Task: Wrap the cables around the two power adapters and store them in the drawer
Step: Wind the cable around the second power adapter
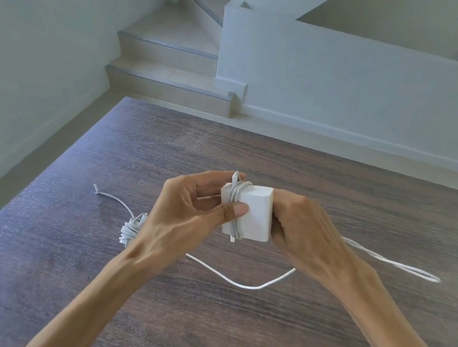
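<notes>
— Over by the left edge of the table (227, 336), what lies there?

— Behind my left wrist sits the second adapter (132, 228), its cable bundled round it, one loose end trailing away.

— And your left hand (186, 211)?

— Raised above the wood, thumb pressing the wound cable (236, 204) flat against the white adapter (255, 216), fingers curled behind.

— The right hand (302, 229)?

— It grips the adapter's far side, fingers wrapped under, hidden. Slack cord (249, 285) loops across the table to the right.
</notes>
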